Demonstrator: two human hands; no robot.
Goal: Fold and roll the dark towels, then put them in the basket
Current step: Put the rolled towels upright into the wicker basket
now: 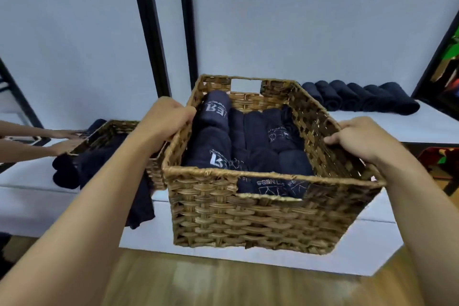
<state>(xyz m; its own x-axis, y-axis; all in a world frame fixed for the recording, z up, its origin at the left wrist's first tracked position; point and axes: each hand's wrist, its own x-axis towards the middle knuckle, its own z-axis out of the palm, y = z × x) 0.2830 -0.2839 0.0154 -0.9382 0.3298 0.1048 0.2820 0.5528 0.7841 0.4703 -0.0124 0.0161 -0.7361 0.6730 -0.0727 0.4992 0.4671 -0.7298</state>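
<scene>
Left hand [169,119] and right hand [352,138] grip the basket [236,218] by its rims; rolled towels [253,131] nearly fill it, more rolls [360,98] wait on the table [397,129].

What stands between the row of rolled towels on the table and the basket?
Nothing visible. The row lies just beyond the basket at its right wall, with only table between. The left hand and right hand grip its rims.
</scene>
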